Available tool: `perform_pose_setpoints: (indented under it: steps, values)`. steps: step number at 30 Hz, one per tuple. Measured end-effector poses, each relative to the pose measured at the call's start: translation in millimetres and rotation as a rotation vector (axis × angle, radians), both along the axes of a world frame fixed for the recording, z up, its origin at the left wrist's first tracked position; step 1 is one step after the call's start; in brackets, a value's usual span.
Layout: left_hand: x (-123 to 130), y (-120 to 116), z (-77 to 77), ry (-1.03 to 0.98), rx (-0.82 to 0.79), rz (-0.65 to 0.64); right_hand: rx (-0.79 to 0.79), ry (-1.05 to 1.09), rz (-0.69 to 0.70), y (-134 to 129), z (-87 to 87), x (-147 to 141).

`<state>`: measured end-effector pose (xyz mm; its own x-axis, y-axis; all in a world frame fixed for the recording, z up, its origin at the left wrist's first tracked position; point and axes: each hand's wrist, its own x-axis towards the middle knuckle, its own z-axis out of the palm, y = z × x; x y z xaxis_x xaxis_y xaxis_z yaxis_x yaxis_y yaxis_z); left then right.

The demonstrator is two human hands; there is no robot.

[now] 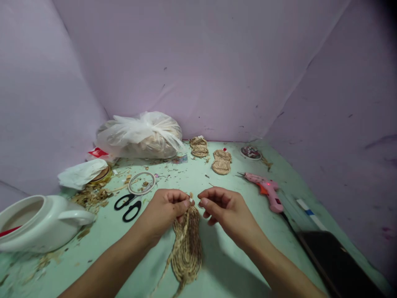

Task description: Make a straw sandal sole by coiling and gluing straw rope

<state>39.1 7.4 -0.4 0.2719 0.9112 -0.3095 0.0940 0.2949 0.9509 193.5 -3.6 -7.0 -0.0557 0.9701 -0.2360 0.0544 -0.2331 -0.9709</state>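
A bundle of braided straw cord (187,248), looped into a long oval, lies at the front centre with loose ends trailing toward me. My left hand (174,205) pinches its upper end, where a small white piece shows by the fingertips. Just right of that end is my right hand (218,205), its thumb and forefinger close together; whether something thin is between them is too small to tell. Black-handled scissors (132,207) lie left of my left hand, beside a white ring (142,183). To the right rests a pink glue gun (263,186) with a red light on.
Two woven straw pieces (222,161) lie behind my hands, near a small dish (251,152). A plastic bag (142,136) stands at the back left. The left side holds a white ceramic pot (46,223) and straw scraps. A dark phone-like slab (338,263) lies front right.
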Motion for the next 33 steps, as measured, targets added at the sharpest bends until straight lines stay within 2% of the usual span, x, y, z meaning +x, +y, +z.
perform_pose_setpoints:
  steps: [6,12,20,27,33]
  values:
    - [3.2,-1.8,1.2,0.020,-0.033,-0.022,0.010,0.044,0.033,-2.4,2.7,-3.6]
    - [6.5,-4.2,0.7,0.023,-0.065,0.031,-0.006,0.076,0.029,-0.6,2.3,-5.7]
    - [6.5,-3.1,3.6,0.061,0.048,0.091,-0.059,-0.008,0.029,-2.1,4.9,-4.7]
    - [6.3,-7.0,1.8,0.117,0.067,0.091,-0.004,-0.076,0.055,-4.3,5.5,-5.7]
    - [5.8,-5.3,-0.3,-0.040,-0.038,0.096,0.063,-0.030,0.029,-3.6,-0.2,-3.4]
